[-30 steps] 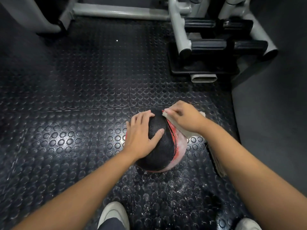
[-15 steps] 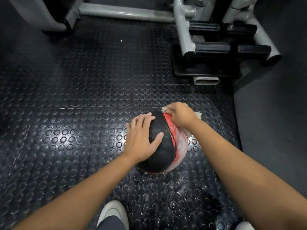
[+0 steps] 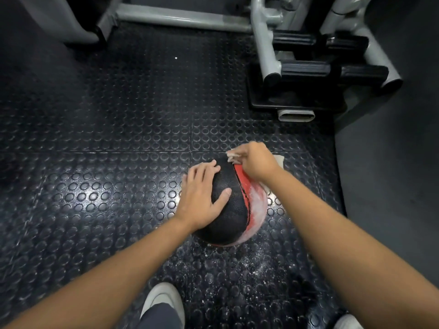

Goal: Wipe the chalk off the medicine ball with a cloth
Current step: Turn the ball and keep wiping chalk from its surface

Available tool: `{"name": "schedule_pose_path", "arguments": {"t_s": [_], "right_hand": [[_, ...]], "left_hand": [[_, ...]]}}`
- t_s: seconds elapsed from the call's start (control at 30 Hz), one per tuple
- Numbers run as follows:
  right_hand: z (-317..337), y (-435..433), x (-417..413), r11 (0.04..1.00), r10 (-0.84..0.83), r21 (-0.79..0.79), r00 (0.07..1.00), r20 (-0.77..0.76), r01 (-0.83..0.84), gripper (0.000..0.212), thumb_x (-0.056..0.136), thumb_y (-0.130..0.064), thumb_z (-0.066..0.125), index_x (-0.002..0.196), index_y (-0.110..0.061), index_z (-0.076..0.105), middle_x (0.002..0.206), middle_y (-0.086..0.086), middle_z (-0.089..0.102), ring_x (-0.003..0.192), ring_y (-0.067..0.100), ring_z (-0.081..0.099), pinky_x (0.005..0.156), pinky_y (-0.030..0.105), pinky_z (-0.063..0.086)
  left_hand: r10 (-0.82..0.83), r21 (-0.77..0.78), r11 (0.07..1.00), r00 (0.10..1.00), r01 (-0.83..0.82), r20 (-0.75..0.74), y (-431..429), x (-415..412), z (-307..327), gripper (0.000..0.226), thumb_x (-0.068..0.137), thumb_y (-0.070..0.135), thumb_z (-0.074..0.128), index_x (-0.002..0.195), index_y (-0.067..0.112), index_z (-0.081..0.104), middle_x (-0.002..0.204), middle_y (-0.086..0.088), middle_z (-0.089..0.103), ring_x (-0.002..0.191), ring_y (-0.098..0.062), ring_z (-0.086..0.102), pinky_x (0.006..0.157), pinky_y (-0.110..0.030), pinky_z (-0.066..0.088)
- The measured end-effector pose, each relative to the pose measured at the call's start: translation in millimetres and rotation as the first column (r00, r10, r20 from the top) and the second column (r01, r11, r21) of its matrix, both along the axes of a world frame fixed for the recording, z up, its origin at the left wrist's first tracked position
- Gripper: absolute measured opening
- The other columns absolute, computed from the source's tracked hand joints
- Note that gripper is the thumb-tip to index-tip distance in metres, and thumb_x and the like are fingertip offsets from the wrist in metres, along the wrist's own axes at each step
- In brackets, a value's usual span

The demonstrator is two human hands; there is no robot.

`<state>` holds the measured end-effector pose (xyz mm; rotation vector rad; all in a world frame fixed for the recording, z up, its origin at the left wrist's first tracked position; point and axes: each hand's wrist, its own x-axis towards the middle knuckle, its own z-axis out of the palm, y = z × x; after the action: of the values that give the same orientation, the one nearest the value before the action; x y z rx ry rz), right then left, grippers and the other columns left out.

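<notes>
A black and red medicine ball point(image 3: 234, 214) rests on the studded rubber floor at the centre. White chalk smears cover its red right side. My left hand point(image 3: 202, 195) lies flat on the ball's black left half, fingers spread. At the ball's far top edge my right hand point(image 3: 255, 161) grips a pale cloth point(image 3: 279, 161), which hangs down behind the ball on the right and is mostly hidden by my hand and forearm.
Chalk dust point(image 3: 237, 269) is scattered on the floor in front of the ball. A grey gym machine frame point(image 3: 263, 41) with black bars point(image 3: 332, 70) stands at the back right. My white shoes point(image 3: 164, 300) show at the bottom edge. Smooth grey flooring point(image 3: 389, 174) lies to the right.
My right hand has slid the cloth from the ball's near-top over to its far top edge, exposing more of the red panel. The left hand has stayed on the ball.
</notes>
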<state>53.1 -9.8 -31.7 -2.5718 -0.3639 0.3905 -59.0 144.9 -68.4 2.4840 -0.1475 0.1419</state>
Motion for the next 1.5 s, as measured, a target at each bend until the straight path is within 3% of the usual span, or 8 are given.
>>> {"name": "schedule_pose_path", "arguments": {"t_s": [0.17,0.4,0.57,0.7,0.97,1.17,1.3,1.5], "right_hand": [[0.3,-1.4,8.3,1.0,0.004,-0.001,0.998,-0.061,-0.004,0.032,0.092,0.0,0.056,0.108,-0.021,0.074,0.111,0.005,0.072,0.095,0.019,0.069,0.086,0.036,0.057],[4.2,-35.0,-67.0,0.998,0.025,0.045,0.973,0.23,-0.036,0.049,0.083,0.01,0.058,0.108,-0.03,0.073,0.116,-0.007,0.07,0.096,0.022,0.067,0.096,0.028,0.043],[7.1,-6.4,-5.7,0.989,-0.072,0.127,0.996,-0.05,0.078,0.029,0.089,0.002,0.06,0.106,-0.017,0.074,0.102,0.001,0.073,0.073,0.0,0.068,0.067,0.02,0.057],[0.8,3.0,14.0,0.998,-0.059,0.008,0.995,-0.086,0.06,0.029,0.092,-0.016,0.062,0.121,-0.016,0.064,0.12,0.007,0.066,0.112,0.023,0.058,0.094,0.036,0.047],[26.3,-37.5,-74.8,0.987,-0.046,0.156,0.996,0.078,0.033,0.009,0.089,-0.013,0.065,0.09,-0.011,0.073,0.093,-0.005,0.055,0.081,0.011,0.057,0.071,0.015,0.043],[12.7,-8.7,-21.0,0.982,-0.151,0.127,0.987,0.063,0.142,0.013,0.086,-0.016,0.071,0.098,-0.01,0.071,0.095,-0.004,0.054,0.089,0.013,0.057,0.08,0.03,0.05],[1.8,5.5,26.3,0.997,-0.037,-0.069,0.999,-0.023,0.036,0.013,0.085,-0.016,0.072,0.096,-0.012,0.075,0.093,0.006,0.071,0.089,0.023,0.065,0.075,0.035,0.054],[8.7,-19.6,35.8,0.998,0.049,-0.041,0.992,-0.115,-0.054,0.031,0.085,-0.035,0.071,0.08,-0.005,0.069,0.075,0.005,0.061,0.076,0.016,0.056,0.068,0.034,0.046]], "left_hand": [[0.03,-0.022,0.999,0.999,-0.031,-0.033,-1.0,7.9,0.9,0.06,0.086,0.059,0.037,0.128,0.017,0.048,0.14,0.001,0.044,0.126,-0.022,0.037,0.102,-0.052,0.037],[0.012,-0.038,0.999,0.999,-0.013,-0.03,1.7,7.4,-2.8,0.059,0.087,0.058,0.038,0.129,0.017,0.047,0.14,0.0,0.044,0.126,-0.022,0.038,0.102,-0.052,0.037],[-0.003,-0.004,1.0,1.0,0.003,0.007,-1.1,-0.2,-1.4,0.058,0.087,0.055,0.04,0.128,0.014,0.048,0.138,-0.001,0.046,0.125,-0.023,0.039,0.101,-0.053,0.038],[0.009,-0.026,1.0,1.0,-0.009,0.002,-0.5,1.4,-2.4,0.058,0.086,0.055,0.041,0.127,0.015,0.048,0.138,0.0,0.046,0.124,-0.023,0.039,0.1,-0.052,0.038],[0.031,-0.023,0.999,0.997,-0.033,-0.069,-3.1,8.9,3.4,0.061,0.085,0.06,0.036,0.129,0.019,0.045,0.139,0.003,0.043,0.124,-0.02,0.036,0.099,-0.051,0.039],[-0.003,0.043,0.999,1.0,0.004,-0.021,-5.0,0.0,3.3,0.061,0.088,0.056,0.039,0.13,0.013,0.048,0.139,-0.002,0.045,0.123,-0.023,0.038,0.1,-0.05,0.039],[-0.002,0.045,0.999,1.0,0.002,-0.004,-6.9,-1.9,2.5,0.061,0.088,0.055,0.04,0.129,0.011,0.049,0.136,-0.004,0.046,0.121,-0.024,0.038,0.1,-0.051,0.039],[0.036,0.0,0.999,0.999,-0.036,-0.038,-7.1,9.8,3.0,0.063,0.087,0.06,0.035,0.128,0.015,0.047,0.134,-0.002,0.045,0.118,-0.023,0.037,0.097,-0.05,0.041]]}}
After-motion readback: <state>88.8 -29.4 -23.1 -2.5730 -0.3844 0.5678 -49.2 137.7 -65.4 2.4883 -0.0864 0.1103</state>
